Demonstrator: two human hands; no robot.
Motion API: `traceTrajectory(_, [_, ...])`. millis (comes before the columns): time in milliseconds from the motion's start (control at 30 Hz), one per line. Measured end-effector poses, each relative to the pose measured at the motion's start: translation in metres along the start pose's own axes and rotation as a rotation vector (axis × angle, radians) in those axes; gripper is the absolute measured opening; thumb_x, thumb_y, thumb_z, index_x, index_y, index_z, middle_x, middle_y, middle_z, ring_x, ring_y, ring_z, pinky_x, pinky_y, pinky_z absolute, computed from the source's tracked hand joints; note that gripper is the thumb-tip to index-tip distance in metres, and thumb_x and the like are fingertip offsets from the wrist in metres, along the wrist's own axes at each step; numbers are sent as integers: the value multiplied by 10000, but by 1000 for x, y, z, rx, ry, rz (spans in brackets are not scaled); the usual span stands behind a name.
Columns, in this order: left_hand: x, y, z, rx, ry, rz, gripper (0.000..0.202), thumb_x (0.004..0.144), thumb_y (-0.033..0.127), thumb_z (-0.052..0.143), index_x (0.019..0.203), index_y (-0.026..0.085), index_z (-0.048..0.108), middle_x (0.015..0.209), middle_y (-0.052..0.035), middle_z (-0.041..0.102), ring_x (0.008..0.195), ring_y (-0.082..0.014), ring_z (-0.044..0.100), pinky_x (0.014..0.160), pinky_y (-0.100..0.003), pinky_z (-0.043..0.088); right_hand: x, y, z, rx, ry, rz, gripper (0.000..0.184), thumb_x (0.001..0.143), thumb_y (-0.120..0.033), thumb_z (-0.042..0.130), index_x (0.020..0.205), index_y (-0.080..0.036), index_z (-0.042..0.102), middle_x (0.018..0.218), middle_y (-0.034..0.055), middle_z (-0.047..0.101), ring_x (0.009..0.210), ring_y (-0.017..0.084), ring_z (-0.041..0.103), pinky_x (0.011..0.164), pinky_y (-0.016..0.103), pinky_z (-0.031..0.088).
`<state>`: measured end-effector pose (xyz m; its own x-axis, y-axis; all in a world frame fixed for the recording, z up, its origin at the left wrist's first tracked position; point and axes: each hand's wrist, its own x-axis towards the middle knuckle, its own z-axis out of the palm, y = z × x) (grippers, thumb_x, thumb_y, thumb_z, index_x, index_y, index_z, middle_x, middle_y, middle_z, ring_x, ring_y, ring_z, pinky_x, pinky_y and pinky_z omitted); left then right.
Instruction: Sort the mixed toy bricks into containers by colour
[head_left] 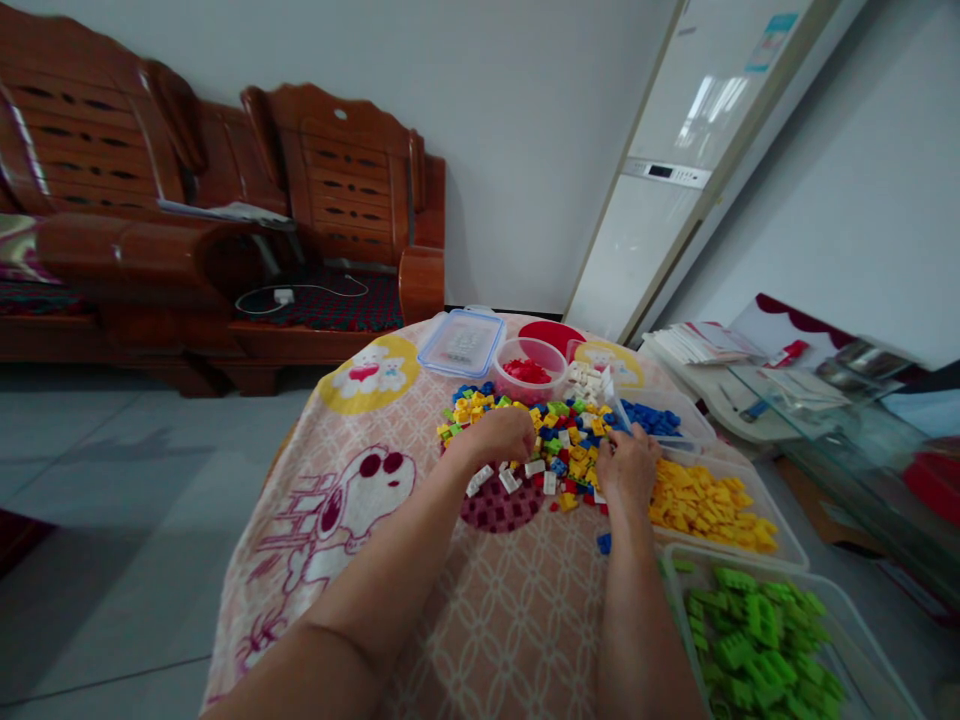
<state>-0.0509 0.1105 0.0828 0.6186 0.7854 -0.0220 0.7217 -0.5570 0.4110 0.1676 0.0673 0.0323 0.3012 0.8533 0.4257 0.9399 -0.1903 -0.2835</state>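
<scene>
A mixed pile of toy building bricks [559,437] in yellow, blue, green, white and red lies on the cloth-covered table. Over its left part is my left hand [506,434], its fingers curled closed and pointing down; whatever they hold is hidden. My right hand [630,468] is at the pile's right edge, beside the box of blue bricks [651,418]. Its fingers are bent together around something too small to make out. Just right of this hand sits a clear box of yellow bricks [709,508]. Loose white bricks [509,480] lie below my left hand.
Green bricks [761,640] fill a clear box at the near right. Behind the pile stand a round tub of red bricks [527,371], a heap of white bricks [587,381] and a blue-rimmed lid [463,342]. A glass-topped stand [847,430] is at the right.
</scene>
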Motion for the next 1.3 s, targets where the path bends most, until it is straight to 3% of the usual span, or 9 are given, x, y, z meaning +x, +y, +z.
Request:
traceTrajectory(100, [-1,-8,-3,-16,-9,26,183,644,129,686,725,245,802,681,10,744,632,-139,649,560,-201,389,0,-1,-1,-8,-15,16,355,903,-254,470,1109,-135,735,1371,192,511,1286,331,378,1005,422,353])
traceTrajectory(233, [4,-4,6,-49,31,106,263,708,120,638,843,265,810,806,11,776,726,-135,674,618,-192,412,0,-1,-2,-8,-18,14,353,904,-254,470,1108,-140,735,1364,188,515,1281,332,382,1006,423,353])
traceTrajectory(433, [8,13,15,-2,7,100,132,694,206,694,756,249,803,650,2,725,617,-147,633,545,-215,372,-1,-1,-2,-14,-15,12,361,897,-256,467,1109,-140,736,1369,185,507,1277,337,384,1005,428,355])
traceTrajectory(700, [8,-4,16,-158,-96,94,66,626,159,752,657,214,770,583,25,687,551,-115,606,518,-193,364,-1,-2,-4,-17,-14,22,360,905,-268,466,1097,-146,744,1376,181,511,1264,346,385,976,417,372])
traceTrajectory(900, [6,6,15,12,-83,74,326,600,299,831,918,246,780,826,-2,752,730,-171,666,569,-216,412,-1,-3,-4,-19,-19,18,353,908,-261,468,1099,-143,740,1371,179,513,1267,337,388,988,414,362])
traceTrajectory(1100, [1,19,11,156,-78,19,215,616,241,794,828,207,786,890,-69,755,825,-232,685,640,-257,475,0,-3,-4,-18,-26,28,332,902,-247,490,1099,-155,740,1376,165,511,1277,328,380,1001,403,354])
traceTrajectory(1300, [-3,9,0,146,-159,-68,176,616,207,754,787,215,795,759,-39,749,728,-200,677,633,-244,477,-1,-3,-4,-14,-28,31,335,905,-249,495,1114,-150,737,1387,170,503,1282,332,380,1007,411,353])
